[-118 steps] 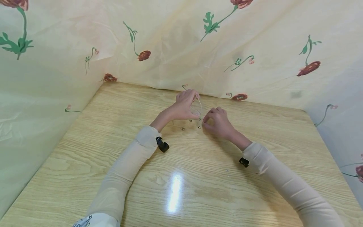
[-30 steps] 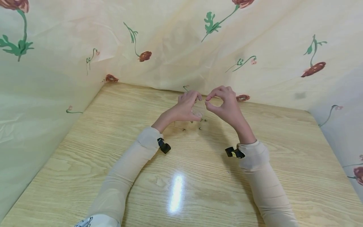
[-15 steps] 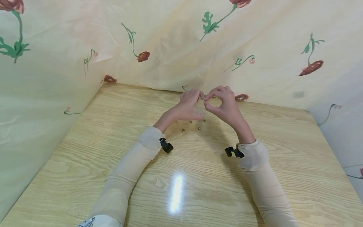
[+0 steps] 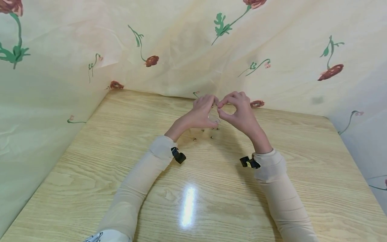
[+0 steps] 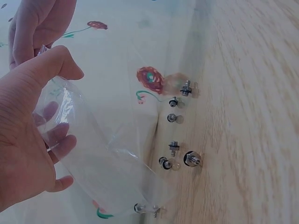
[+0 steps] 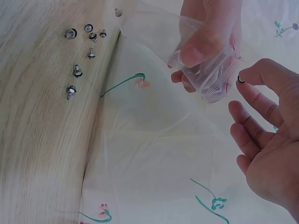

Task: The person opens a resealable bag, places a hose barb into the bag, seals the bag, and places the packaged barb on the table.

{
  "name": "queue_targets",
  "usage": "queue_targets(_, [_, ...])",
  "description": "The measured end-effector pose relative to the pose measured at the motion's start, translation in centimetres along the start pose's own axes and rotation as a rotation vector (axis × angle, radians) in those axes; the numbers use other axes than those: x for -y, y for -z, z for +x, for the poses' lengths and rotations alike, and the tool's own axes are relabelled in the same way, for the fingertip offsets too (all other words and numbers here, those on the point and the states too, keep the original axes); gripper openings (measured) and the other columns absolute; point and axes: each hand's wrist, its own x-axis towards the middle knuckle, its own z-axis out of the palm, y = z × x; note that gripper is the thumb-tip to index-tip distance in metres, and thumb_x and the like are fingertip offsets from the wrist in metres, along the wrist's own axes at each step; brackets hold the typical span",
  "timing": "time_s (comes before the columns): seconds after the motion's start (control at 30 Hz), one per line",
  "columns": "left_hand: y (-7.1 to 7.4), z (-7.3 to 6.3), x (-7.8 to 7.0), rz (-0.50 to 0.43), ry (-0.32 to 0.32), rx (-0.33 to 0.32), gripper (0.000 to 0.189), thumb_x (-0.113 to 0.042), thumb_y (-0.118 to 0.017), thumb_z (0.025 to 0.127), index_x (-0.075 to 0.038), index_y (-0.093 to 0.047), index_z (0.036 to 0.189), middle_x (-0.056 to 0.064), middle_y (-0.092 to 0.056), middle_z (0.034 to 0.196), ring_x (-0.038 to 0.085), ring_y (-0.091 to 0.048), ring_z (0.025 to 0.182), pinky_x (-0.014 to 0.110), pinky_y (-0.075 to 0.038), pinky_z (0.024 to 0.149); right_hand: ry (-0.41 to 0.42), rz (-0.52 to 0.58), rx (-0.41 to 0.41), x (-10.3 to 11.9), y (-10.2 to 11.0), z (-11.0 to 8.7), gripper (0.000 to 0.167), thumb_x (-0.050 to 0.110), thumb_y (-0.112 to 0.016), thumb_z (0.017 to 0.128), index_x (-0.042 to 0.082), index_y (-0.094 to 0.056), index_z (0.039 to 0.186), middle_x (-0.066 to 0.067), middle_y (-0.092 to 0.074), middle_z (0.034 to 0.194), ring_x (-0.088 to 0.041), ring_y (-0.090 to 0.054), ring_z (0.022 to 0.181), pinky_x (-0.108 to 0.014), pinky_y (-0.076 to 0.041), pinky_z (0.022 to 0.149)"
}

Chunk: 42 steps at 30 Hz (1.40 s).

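My left hand (image 4: 199, 113) holds a clear zip bag (image 5: 107, 154) above the table's far edge, its thumb and fingers spread around the bag's mouth. In the right wrist view the bag's mouth shows a red-lined zip strip (image 6: 229, 70). Close by, my right hand (image 4: 243, 112) pinches a tiny piece with a dark ring (image 6: 240, 79) between thumb and index finger, just outside the mouth. Most of that piece is hidden by the fingertips. Several small metal threaded fittings (image 5: 191, 159) with black rings lie scattered on the table below the bag.
The light wood-grain table (image 4: 211, 201) reaches to a cream floral sheet (image 4: 181, 43) hung behind it and at the left. Dark wrist cameras (image 4: 178, 156) sit at both cuffs. A bright light reflection lies on the near table surface.
My right hand has risen from the fittings on the table to the bag's mouth, now pinching a small piece. In the last second my left hand has shifted slightly right with the bag, towards it.
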Motion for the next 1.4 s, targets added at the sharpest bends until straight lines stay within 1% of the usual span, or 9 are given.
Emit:
queue_targets(0.17, [-0.11, 0.1, 0.18, 0.01, -0.006, -0.006, 0.056, -0.023, -0.075, 0.083, -0.014, -0.038, 0.124, 0.006, -0.04, 0.117, 0.024, -0.033, 0.11, 0.049, -0.02, 0.1, 0.005, -0.01, 0.013, -0.34, -0.15, 0.02, 0.005, 0.003, -0.073, 0.085, 0.005, -0.073, 0.09, -0.017, -0.066, 0.105, -0.036, -0.047, 0.1, -0.057, -0.027, 0.1])
queue_targets(0.4, [-0.18, 0.25, 0.3, 0.014, -0.009, -0.011, 0.058, -0.024, -0.074, 0.082, -0.013, -0.038, 0.126, 0.015, -0.043, 0.122, 0.025, -0.033, 0.11, 0.049, -0.02, 0.1, 0.013, -0.003, 0.025, -0.61, -0.32, 0.09, 0.006, 0.003, -0.073, 0.084, 0.005, -0.073, 0.09, -0.017, -0.066, 0.104, -0.035, -0.046, 0.099, -0.057, -0.026, 0.1])
queue_targets(0.63, [-0.24, 0.33, 0.37, 0.006, -0.007, -0.011, 0.057, -0.024, -0.073, 0.083, -0.013, -0.037, 0.125, 0.014, -0.042, 0.122, 0.025, -0.033, 0.11, 0.049, -0.02, 0.1, 0.004, 0.005, 0.026, -0.8, -0.45, 0.13, 0.007, 0.003, -0.073, 0.085, 0.005, -0.074, 0.092, -0.016, -0.066, 0.104, -0.034, -0.047, 0.099, -0.058, -0.025, 0.101])
queue_targets(0.87, [-0.38, 0.41, 0.52, 0.026, -0.004, -0.009, 0.057, -0.026, -0.073, 0.082, -0.013, -0.037, 0.124, 0.008, -0.04, 0.115, 0.024, -0.034, 0.105, 0.044, -0.021, 0.096, 0.007, -0.003, 0.02, -0.79, -0.44, 0.19, 0.009, 0.004, -0.076, 0.086, 0.004, -0.074, 0.095, -0.017, -0.066, 0.105, -0.037, -0.048, 0.101, -0.057, -0.026, 0.1])
queue_targets(1.1, [-0.47, 0.3, 0.62, 0.005, -0.004, -0.004, 0.057, -0.024, -0.074, 0.083, -0.013, -0.037, 0.125, 0.015, -0.043, 0.119, 0.025, -0.033, 0.106, 0.048, -0.02, 0.098, 0.0, 0.0, 0.024, -0.66, -0.37, 0.03, 0.01, 0.005, -0.076, 0.086, 0.004, -0.074, 0.096, -0.017, -0.066, 0.107, -0.037, -0.048, 0.102, -0.058, -0.026, 0.101])
queue_targets(1.27, [-0.44, 0.14, 0.57, 0.003, 0.005, -0.003, 0.057, -0.024, -0.074, 0.082, -0.014, -0.037, 0.125, 0.008, -0.04, 0.116, 0.024, -0.033, 0.107, 0.048, -0.02, 0.099, -0.008, 0.005, 0.027, -0.54, -0.42, -0.13, 0.01, 0.005, -0.076, 0.087, 0.004, -0.075, 0.097, -0.017, -0.066, 0.107, -0.037, -0.047, 0.103, -0.059, -0.025, 0.103])
queue_targets(1.4, [-0.49, 0.06, 0.65, 0.006, 0.005, 0.001, 0.059, -0.026, -0.074, 0.081, -0.014, -0.037, 0.125, 0.011, -0.041, 0.118, 0.024, -0.033, 0.107, 0.047, -0.02, 0.098, -0.014, 0.004, 0.025, -0.53, -0.5, -0.23, 0.011, 0.004, -0.076, 0.087, 0.003, -0.075, 0.097, -0.017, -0.066, 0.107, -0.037, -0.047, 0.103, -0.059, -0.024, 0.104])
